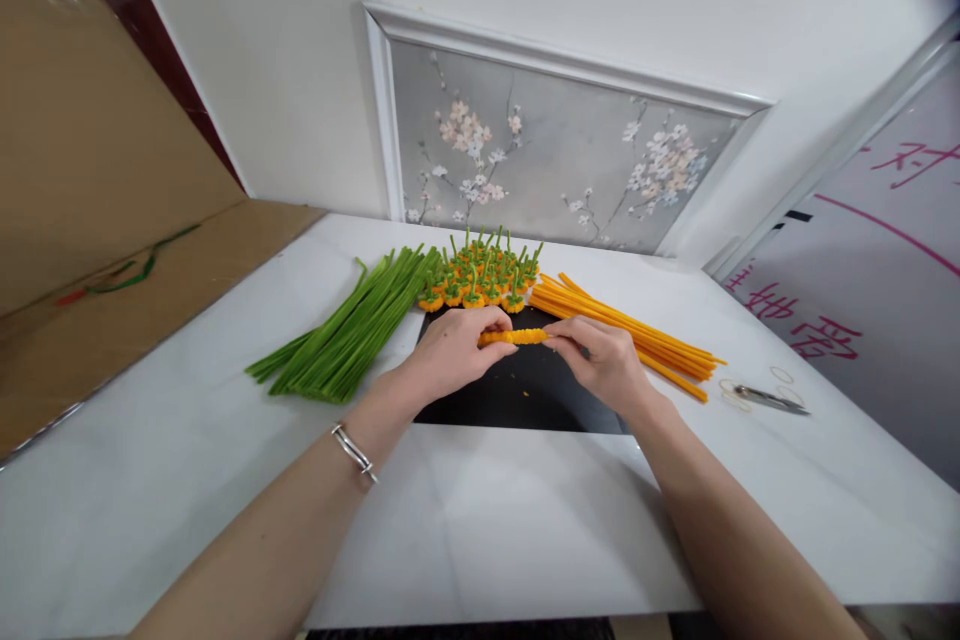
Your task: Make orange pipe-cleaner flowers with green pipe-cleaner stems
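Between my two hands runs a short orange pipe cleaner [528,336], crimped into tight waves. My left hand [459,350] pinches its left end, and my right hand [600,360] pinches the right end. Both hands hover over a black mat [495,400]. Behind them stand several small orange pumpkin shapes with green stems [480,280], packed close together. To the right lies a bundle of straight orange pipe cleaners [637,325]; a bundle of green pipe cleaners [352,330] lies to the left.
Small scissors [772,400] and several thin rubber bands [735,394] lie on the white table [480,520] at right. A cardboard box [112,170] borders the left side. Behind rises a wall with a framed flower panel [555,150]; a whiteboard [862,250] stands at right.
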Tool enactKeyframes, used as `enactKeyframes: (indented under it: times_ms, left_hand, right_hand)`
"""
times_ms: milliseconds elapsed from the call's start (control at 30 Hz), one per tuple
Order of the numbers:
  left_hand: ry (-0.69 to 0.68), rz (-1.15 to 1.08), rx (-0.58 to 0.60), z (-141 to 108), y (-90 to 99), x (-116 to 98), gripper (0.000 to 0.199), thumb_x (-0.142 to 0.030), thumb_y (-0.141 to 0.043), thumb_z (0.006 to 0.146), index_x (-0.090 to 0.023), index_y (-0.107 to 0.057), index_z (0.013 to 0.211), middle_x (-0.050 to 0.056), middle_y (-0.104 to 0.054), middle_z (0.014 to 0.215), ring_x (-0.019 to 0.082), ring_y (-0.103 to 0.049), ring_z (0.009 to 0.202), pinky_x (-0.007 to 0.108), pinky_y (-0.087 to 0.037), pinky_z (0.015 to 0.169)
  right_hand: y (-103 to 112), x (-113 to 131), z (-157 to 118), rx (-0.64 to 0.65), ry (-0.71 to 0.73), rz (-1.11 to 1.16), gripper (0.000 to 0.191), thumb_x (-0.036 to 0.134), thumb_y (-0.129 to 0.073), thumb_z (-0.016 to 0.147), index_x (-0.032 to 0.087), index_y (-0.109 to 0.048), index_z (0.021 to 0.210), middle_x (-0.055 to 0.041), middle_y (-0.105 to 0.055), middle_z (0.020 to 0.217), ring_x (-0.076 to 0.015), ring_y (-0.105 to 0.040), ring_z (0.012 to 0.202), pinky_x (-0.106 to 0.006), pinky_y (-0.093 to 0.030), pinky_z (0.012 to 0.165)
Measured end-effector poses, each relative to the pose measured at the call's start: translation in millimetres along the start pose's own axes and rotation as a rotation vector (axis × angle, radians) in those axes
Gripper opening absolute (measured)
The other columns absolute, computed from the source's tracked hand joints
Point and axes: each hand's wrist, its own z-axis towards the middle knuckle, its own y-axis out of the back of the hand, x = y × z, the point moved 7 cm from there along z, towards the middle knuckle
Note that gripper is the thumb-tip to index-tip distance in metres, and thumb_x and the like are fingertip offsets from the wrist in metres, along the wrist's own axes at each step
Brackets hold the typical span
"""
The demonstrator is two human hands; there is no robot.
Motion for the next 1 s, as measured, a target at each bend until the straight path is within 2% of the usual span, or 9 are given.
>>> enactKeyframes:
  times_ms: [233,367,500,633,733,1000]
  left_hand:
    - [-0.027,0.104,-0.107,-2.6,5.2,-5.5,0.006,-0.017,-0.059,0.078,-0.021,-0.063,0.08,-0.002,-0.069,0.077,0.015,-0.062,0.069,0.023,-0.04,0.061]
    - [-0.06,0.138,-0.134,-3.8,6.4,-9.6,0.012,-0.015,-0.059,0.08,-0.023,-0.062,0.089,-0.002,-0.071,0.09,0.016,-0.064,0.078,0.024,-0.042,0.067]
    - [-0.041,0.109,-0.11,-2.5,4.8,-7.4,0.022,-0.025,-0.066,0.079,-0.024,-0.062,0.1,-0.001,-0.071,0.101,0.018,-0.065,0.087,0.026,-0.045,0.075]
    - [-0.055,0.095,-0.091,-1.9,2.9,-6.6,0.009,-0.026,-0.062,0.082,-0.022,-0.065,0.09,0.0,-0.072,0.093,0.017,-0.065,0.084,0.025,-0.044,0.072]
    - [-0.06,0.071,-0.104,-2.0,3.8,-7.3,0.008,-0.021,-0.059,0.082,-0.021,-0.065,0.087,0.0,-0.071,0.09,0.016,-0.064,0.082,0.024,-0.042,0.07]
    - [0.029,-0.028,-0.111,-1.4,6.0,-6.8,0.003,-0.02,-0.061,0.079,-0.02,-0.063,0.08,-0.002,-0.068,0.081,0.014,-0.06,0.075,0.022,-0.04,0.063]
  right_hand:
    - [1.9,4.8,1.4,-0.025,0.003,0.001,0.012,0.023,-0.055,0.089,0.022,-0.067,0.091,-0.0038,-0.071,0.084,-0.0185,-0.068,0.075,-0.032,-0.056,0.067]
    - [4.2,5.0,3.2,-0.027,-0.03,0.013,0.009,0.022,-0.058,0.087,0.022,-0.067,0.09,-0.002,-0.071,0.079,-0.0159,-0.066,0.065,-0.028,-0.054,0.061]
    - [6.2,4.3,3.2,-0.048,-0.016,0.024,0.012,0.019,-0.055,0.089,0.022,-0.066,0.087,-0.0023,-0.071,0.082,-0.0172,-0.067,0.075,-0.03,-0.055,0.069]
    - [5.3,2.8,2.2,-0.043,-0.008,0.024,0.01,0.018,-0.057,0.088,0.021,-0.066,0.088,-0.0026,-0.07,0.082,-0.0167,-0.067,0.075,-0.028,-0.054,0.068]
    - [5.7,3.2,2.4,-0.048,-0.013,0.021,0.009,0.018,-0.058,0.087,0.021,-0.067,0.086,-0.0023,-0.071,0.08,-0.0163,-0.067,0.072,-0.028,-0.054,0.066]
    - [9.4,4.9,5.6,-0.077,-0.01,0.077,0.011,0.018,-0.059,0.085,0.021,-0.069,0.081,-0.0019,-0.073,0.082,-0.0167,-0.069,0.075,-0.03,-0.058,0.068]
